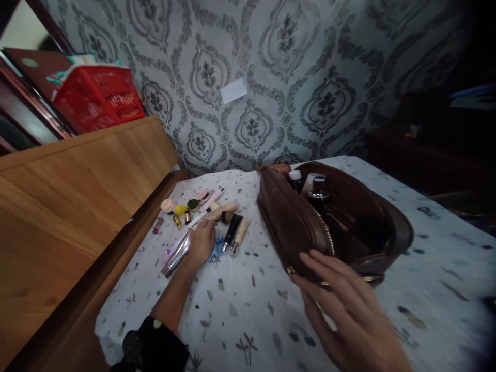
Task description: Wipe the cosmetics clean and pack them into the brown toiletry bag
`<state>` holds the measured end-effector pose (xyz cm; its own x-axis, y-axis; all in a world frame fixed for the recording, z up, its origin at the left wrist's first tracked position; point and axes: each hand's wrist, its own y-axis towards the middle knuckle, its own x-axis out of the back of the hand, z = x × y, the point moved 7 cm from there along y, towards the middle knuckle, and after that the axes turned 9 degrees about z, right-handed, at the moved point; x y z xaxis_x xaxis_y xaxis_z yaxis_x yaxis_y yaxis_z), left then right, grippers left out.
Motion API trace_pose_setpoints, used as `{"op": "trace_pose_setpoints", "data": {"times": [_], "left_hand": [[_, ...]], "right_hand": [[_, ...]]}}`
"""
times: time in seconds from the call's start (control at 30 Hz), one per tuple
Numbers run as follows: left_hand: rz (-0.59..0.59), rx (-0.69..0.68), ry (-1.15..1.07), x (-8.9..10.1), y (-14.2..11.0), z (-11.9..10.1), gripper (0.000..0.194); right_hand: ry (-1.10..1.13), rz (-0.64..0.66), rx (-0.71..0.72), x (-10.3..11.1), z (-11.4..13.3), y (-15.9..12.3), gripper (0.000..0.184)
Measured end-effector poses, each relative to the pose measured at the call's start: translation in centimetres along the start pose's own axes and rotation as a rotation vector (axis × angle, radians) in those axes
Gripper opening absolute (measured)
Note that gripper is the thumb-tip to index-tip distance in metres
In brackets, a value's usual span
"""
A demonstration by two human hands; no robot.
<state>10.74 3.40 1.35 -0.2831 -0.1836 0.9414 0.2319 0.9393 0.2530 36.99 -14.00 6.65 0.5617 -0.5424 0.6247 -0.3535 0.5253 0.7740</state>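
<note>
My left hand [203,237] reaches out over a scatter of cosmetics on the bed, its fingers curled around a silvery tube [177,257]. Beside it lie a black tube [231,232] and a beige tube [241,235], with small jars and pots [182,209] further back. My right hand [344,305] is open, fingers spread, its fingertips touching the near end of an open brown leather toiletry bag [287,217]. Bottles [318,188] stand upright inside the bag.
A white patterned bedsheet [248,320] covers the bed. A wooden headboard [70,196] runs along the left, with a red plastic basket [98,95] on top. Patterned wallpaper with a white card [233,90] is behind. Dark furniture stands at right.
</note>
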Motion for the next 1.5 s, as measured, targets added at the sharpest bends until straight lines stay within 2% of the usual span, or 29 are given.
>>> {"op": "trace_pose_setpoints", "data": {"times": [0.1, 0.27, 0.33, 0.5, 0.63, 0.77, 0.87, 1.07, 1.17, 1.3, 1.5], "left_hand": [[0.017, 0.016, 0.008, 0.2, 0.2, 0.8, 0.028], [0.011, 0.039, -0.012, 0.4, 0.4, 2.3, 0.025], [-0.003, 0.039, -0.028, 0.4, 0.4, 2.6, 0.025], [-0.077, 0.04, -0.084, 0.8, 0.0, 2.9, 0.025], [-0.14, 0.047, -0.128, 1.4, 0.0, 3.7, 0.023], [-0.163, 0.093, -0.135, 1.7, 0.9, 4.7, 0.024], [-0.146, 0.124, -0.113, 2.1, 2.5, 5.2, 0.023], [-0.08, 0.149, 0.007, 3.7, 8.2, 6.4, 0.026], [-0.069, 0.213, 0.096, 4.3, 10.8, 7.3, 0.03], [-0.054, 0.243, 0.183, 3.8, 13.4, 8.1, 0.032], [-0.005, 0.143, 0.189, 2.1, 17.2, 8.8, 0.03]], "right_hand": [[0.087, 0.096, 0.051, -2.8, 1.1, 0.0, 0.02], [0.204, 0.334, 0.017, -6.4, 2.4, 1.4, 0.019], [0.242, 0.393, 0.013, -7.5, 3.0, 2.3, 0.017], [0.397, 0.437, -0.022, -11.5, 3.4, 3.9, 0.019], [0.452, 0.433, -0.031, -14.0, 3.1, 3.7, 0.022], [0.482, 0.47, -0.068, -14.6, 3.0, 3.0, 0.02], [0.476, 0.502, -0.088, -14.5, 3.1, 2.7, 0.013], [0.386, 0.547, -0.004, -14.5, 3.4, 2.8, 0.012], [0.341, 0.574, 0.019, -14.5, 3.4, 2.7, 0.013], [0.31, 0.594, 0.03, -14.4, 3.5, 2.7, 0.014], [0.282, 0.58, 0.033, -14.4, 3.4, 2.6, 0.014]]}}
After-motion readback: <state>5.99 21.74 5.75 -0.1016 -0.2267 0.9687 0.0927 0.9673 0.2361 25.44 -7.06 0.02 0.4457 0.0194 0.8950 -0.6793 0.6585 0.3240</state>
